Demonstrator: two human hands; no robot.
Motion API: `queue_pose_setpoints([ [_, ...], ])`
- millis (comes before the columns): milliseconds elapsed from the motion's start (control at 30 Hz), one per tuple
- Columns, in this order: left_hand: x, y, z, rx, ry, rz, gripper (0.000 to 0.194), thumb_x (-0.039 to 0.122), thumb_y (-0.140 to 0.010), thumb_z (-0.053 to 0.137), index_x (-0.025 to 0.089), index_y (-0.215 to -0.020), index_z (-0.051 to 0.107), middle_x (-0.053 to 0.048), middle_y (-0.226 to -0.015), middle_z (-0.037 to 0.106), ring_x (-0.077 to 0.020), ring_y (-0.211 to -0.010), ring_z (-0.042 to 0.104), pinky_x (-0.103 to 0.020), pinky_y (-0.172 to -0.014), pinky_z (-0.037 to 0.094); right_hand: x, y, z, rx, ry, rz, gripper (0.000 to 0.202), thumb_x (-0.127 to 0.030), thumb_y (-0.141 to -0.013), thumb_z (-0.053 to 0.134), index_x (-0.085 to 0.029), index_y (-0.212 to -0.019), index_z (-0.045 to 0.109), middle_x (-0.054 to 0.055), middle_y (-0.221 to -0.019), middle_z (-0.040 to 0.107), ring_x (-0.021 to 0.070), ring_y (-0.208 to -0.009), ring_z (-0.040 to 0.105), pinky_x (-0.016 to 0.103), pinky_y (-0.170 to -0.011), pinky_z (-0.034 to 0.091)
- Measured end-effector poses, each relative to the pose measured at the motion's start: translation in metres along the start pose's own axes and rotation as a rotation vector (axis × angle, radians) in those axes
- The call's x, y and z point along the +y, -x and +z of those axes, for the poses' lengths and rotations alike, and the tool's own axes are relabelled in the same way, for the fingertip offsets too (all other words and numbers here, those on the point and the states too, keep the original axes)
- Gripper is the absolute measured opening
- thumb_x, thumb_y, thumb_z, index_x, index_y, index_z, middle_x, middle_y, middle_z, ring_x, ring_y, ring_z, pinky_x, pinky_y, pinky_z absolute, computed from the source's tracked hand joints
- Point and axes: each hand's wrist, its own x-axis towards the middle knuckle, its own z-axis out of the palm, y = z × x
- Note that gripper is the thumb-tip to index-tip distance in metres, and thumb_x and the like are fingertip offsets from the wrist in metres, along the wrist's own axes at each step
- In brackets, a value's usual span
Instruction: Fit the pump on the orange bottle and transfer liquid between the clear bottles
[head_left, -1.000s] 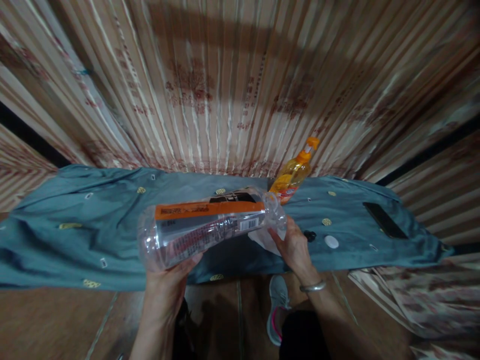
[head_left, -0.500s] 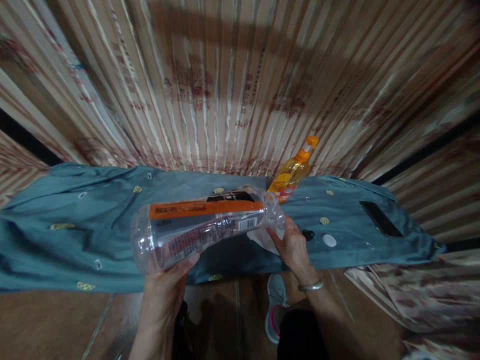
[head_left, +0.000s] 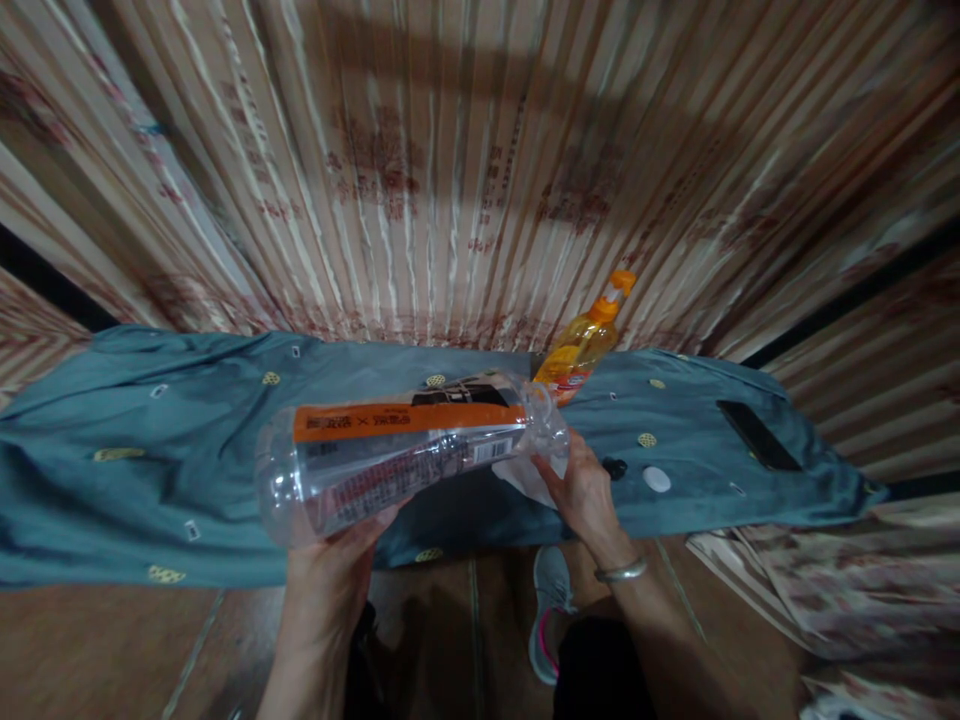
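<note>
Since the earlier frame, the view shifts slightly, moving the bottle, the hands and the bench a little to the left in it; the grip is unchanged. The bottle is clear and lies roughly level above the front part of the bench, base to the left, neck to the right. An orange band of its label faces up. The left hand supports the bottle from below near the base, thumb along the near side. The right hand grips the neck; its far fingers are hidden.

A white sheet shows below the neck, beside the right hand; whether the hand touches it cannot be determined. Right of this hand, a small black item lies near a white disc. A pump bottle stands behind the neck, its lower end partly hidden. A phone lies farther right. A blue patterned cloth covers the bench. A pleated curtain hangs behind. A bracelet encircles the right wrist. A shoe rests on the floor.
</note>
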Motion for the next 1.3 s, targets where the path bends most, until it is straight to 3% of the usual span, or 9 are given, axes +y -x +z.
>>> queue_pose_setpoints([
  [267,0.004,0.001,0.003,-0.014,0.027,-0.033,0.049,0.023,-0.048,0.098,0.024,-0.092,0.077,0.0,-0.086,0.079,-0.0201,-0.078,0.077,-0.032,-0.077,0.067,0.0,-0.001,0.0,0.001,0.004,0.009,0.071,-0.071,-0.098,0.035,-0.01,-0.128,0.058,0.02,-0.105,0.073,0.0307,-0.094,0.072,0.045,-0.08,0.06],
  [400,0.007,0.0,0.004,-0.039,0.012,-0.074,0.045,0.024,-0.045,0.099,0.023,-0.084,0.077,-0.001,-0.082,0.08,-0.0235,-0.078,0.078,-0.038,-0.077,0.067,0.001,-0.001,0.0,0.002,0.005,0.0,0.07,-0.071,-0.098,0.037,-0.011,-0.127,0.058,0.021,-0.107,0.073,0.0307,-0.095,0.072,0.045,-0.081,0.06],
  [667,0.008,0.003,0.01,-0.035,0.044,-0.069,0.05,0.021,-0.048,0.097,0.026,-0.094,0.077,0.001,-0.088,0.081,-0.0243,-0.085,0.078,-0.04,-0.079,0.068,0.0,-0.001,-0.001,-0.01,0.009,0.011,0.071,-0.072,-0.098,0.035,-0.011,-0.128,0.057,0.021,-0.106,0.073,0.0308,-0.095,0.072,0.044,-0.08,0.059],
  [833,0.009,0.002,0.012,-0.002,0.059,-0.068,0.053,0.024,-0.038,0.1,0.024,-0.086,0.077,0.001,-0.083,0.08,-0.0245,-0.08,0.078,-0.037,-0.073,0.068,0.0,-0.001,-0.001,-0.009,0.011,0.023,0.074,-0.073,-0.097,0.035,-0.01,-0.129,0.056,0.021,-0.105,0.073,0.031,-0.096,0.072,0.044,-0.081,0.059],
  [967,0.003,0.0,0.008,-0.045,0.03,-0.086,0.051,0.025,-0.045,0.099,0.024,-0.091,0.076,-0.001,-0.09,0.081,-0.0264,-0.086,0.078,-0.041,-0.076,0.068,0.0,-0.001,0.0,0.0,0.014,0.021,0.075,-0.074,-0.097,0.034,-0.009,-0.127,0.057,0.021,-0.103,0.073,0.031,-0.094,0.071,0.044,-0.079,0.059],
  [1100,-0.004,0.0,0.004,-0.014,0.047,-0.057,0.052,0.027,-0.046,0.098,0.025,-0.093,0.077,-0.002,-0.089,0.08,-0.0288,-0.086,0.078,-0.043,-0.074,0.068,0.0,-0.001,0.0,0.009,0.019,0.017,0.075,-0.074,-0.097,0.034,-0.008,-0.127,0.058,0.021,-0.102,0.073,0.0314,-0.092,0.071,0.045,-0.078,0.059],
  [1300,0.0,-0.002,0.008,0.007,0.031,-0.095,0.056,0.032,-0.038,0.101,0.026,-0.087,0.075,0.0,-0.085,0.08,-0.029,-0.084,0.077,-0.044,-0.071,0.068,0.0,-0.001,0.0,-0.003,0.016,0.017,0.073,-0.072,-0.098,0.035,-0.009,-0.129,0.057,0.021,-0.107,0.074,0.0314,-0.096,0.072,0.046,-0.081,0.06],
])
